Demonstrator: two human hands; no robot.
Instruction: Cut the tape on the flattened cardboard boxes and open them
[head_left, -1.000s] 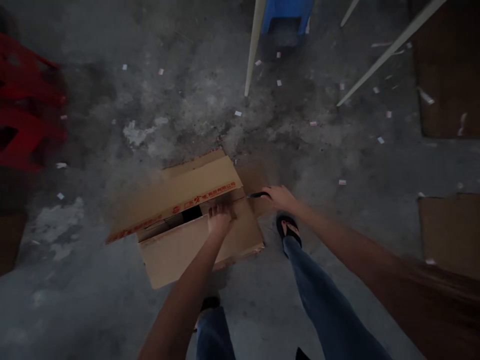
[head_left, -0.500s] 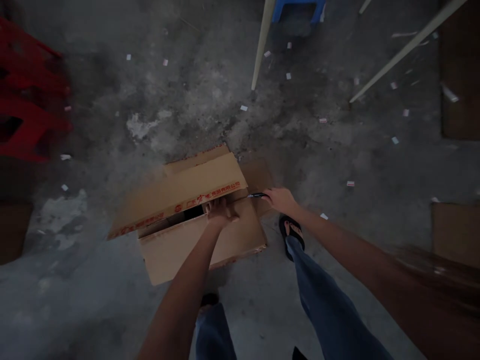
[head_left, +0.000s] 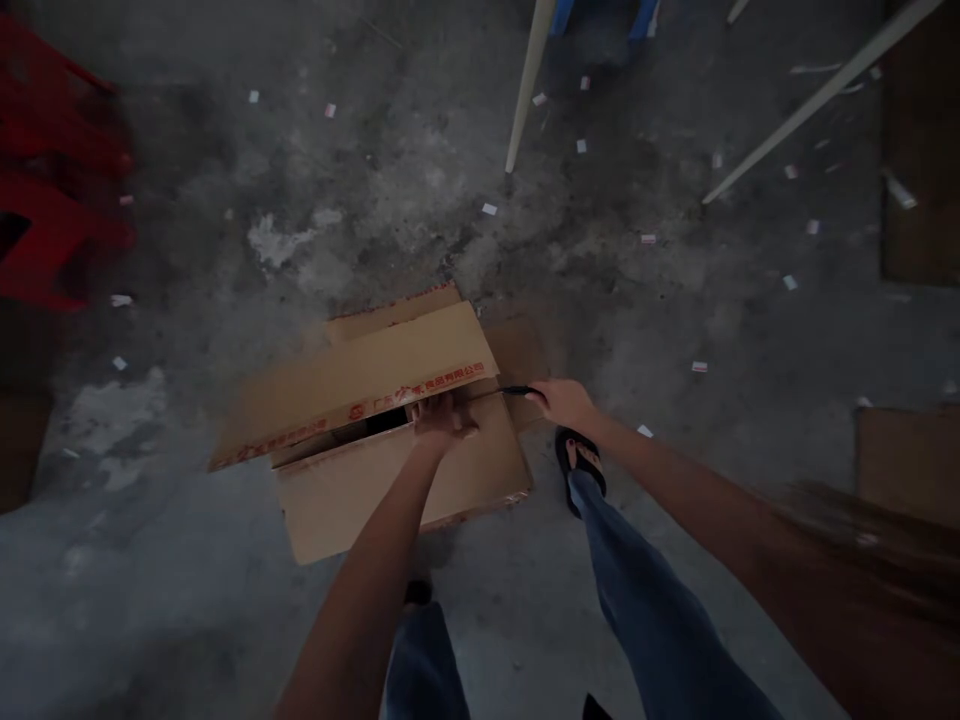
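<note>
Since the earlier frame my left hand (head_left: 442,418) has crept further along the flap seam of the corrugated cardboard box (head_left: 390,425) on rough concrete floor (head_left: 225,600), fingers pressed flat. My right hand (head_left: 566,402) grips a slim dark knife (head_left: 516,390) at the box's right edge.

left hand (head_left: 442,418) on cardboard box (head_left: 390,430) flaps | right hand (head_left: 564,402) grips dark tool (head_left: 516,391)

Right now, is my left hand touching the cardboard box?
Touching. The head view shows the left hand pressed on the near flap of the box, fingers at the gap between the flaps, with no space visible.
</note>
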